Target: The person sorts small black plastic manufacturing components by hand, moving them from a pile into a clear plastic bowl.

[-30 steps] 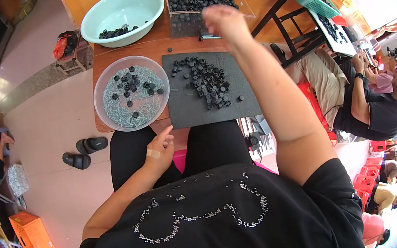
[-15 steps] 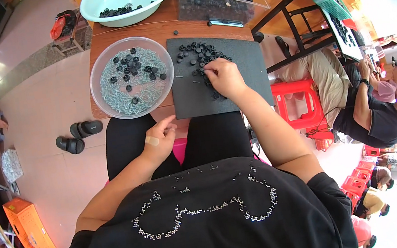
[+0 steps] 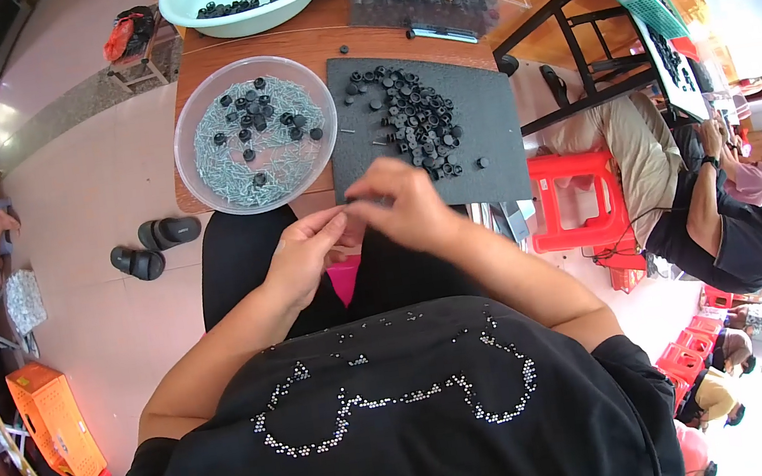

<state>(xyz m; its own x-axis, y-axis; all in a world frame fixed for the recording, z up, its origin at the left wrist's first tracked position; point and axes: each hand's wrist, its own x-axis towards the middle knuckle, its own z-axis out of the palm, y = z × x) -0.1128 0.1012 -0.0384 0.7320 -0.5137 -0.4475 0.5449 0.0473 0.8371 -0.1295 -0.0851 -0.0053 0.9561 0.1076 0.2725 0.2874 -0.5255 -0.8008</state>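
Note:
My left hand (image 3: 300,256) and my right hand (image 3: 407,204) meet above my lap, just off the near edge of a dark grey mat (image 3: 488,113). Thumb and forefinger of the left are pinched together; what lies in them is too small to make out. The right hand's bent fingers touch or nearly touch those fingertips, slightly smeared by motion, and their contents are hidden. Small black round caps (image 3: 422,112) are heaped on the mat, with a couple of loose screws beside them. Left of it, a clear round tub (image 3: 185,153) holds many silvery screws (image 3: 234,178) and several black caps.
At the back stand a pale green basin (image 3: 266,19) and a clear box (image 3: 429,20), both holding black parts. A pen-like blue object (image 3: 443,35) lies before the box. A red stool (image 3: 547,216) and a seated co-worker (image 3: 724,212) are to the right; black slippers (image 3: 170,232) lie on the floor.
My right hand has left the heap of caps and come back toward me to my left hand. The left has closed from loosely spread fingers into a pinch.

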